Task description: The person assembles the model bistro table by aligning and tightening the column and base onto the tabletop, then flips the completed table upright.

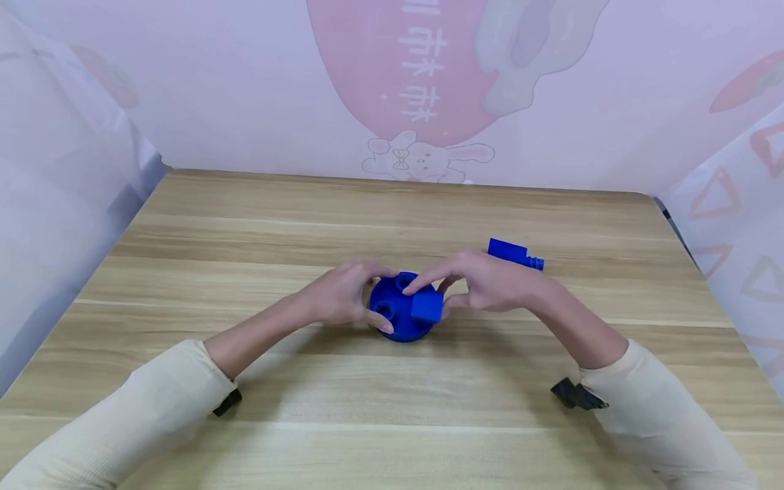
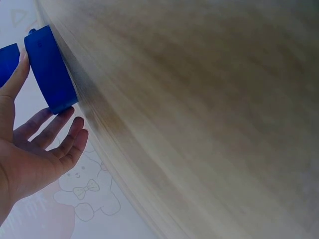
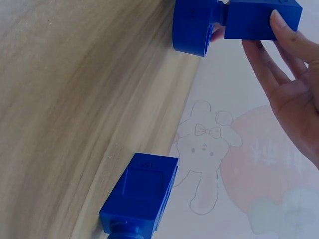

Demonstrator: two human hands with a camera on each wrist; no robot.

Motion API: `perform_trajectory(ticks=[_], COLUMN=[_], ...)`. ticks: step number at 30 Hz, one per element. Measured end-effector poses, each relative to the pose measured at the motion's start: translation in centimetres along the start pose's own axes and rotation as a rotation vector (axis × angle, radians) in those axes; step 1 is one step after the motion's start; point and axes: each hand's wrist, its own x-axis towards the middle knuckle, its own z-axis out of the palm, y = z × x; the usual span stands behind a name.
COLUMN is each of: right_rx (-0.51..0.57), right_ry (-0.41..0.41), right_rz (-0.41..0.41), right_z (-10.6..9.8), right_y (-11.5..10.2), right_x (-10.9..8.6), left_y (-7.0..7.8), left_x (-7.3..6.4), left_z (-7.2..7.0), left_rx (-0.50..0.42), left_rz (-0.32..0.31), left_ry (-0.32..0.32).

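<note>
Hands [image 1: 346,292] [image 1: 493,284] grip disc [image 1: 401,323] and block [image 1: 427,307] inside table edges [image 1: 275,178].

Wood-grain table [image 1: 398,422]; on it, round blue base [image 1: 401,312], blue block [image 1: 507,250] lying near.

Plain blue disc [image 1: 402,329] and blocks [image 1: 427,307] — brown-streaked tan tabletop [image 1: 367,422]

Left forearm [image 1: 260,333] and right forearm [image 1: 576,327] extend forward and converge, bare toward the wrists. Left hand [image 1: 344,294]: gripping, thumb on the near side, fingers arched opposite, ring and little fingers loosely bent. Right hand [image 1: 485,280]: pinching between thumb and fingers, index finger extended toward the left hand. Hands near each other, apart.
</note>
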Motion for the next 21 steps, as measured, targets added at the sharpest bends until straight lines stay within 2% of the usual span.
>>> perform_trajectory(ticks=[5,16,21], right_rx=[-0.044,-0.248,-0.286], right_ry=[0.035,0.171,0.180], right_rz=[-0.006,0.012,-0.024], right_z=[0.0,0.9,1.2], right_y=[0.0,0.2,0.5], right_x=[0.4,1.2,1.4], left_y=[0.0,-0.1,-0.2], left_x=[0.0,0.0,0.0], left_z=[-0.1,-0.1,0.0], left_rx=[0.002,-0.008,-0.002], left_rz=[-0.002,0.011,0.023], left_ry=[-0.003,0.004,0.012])
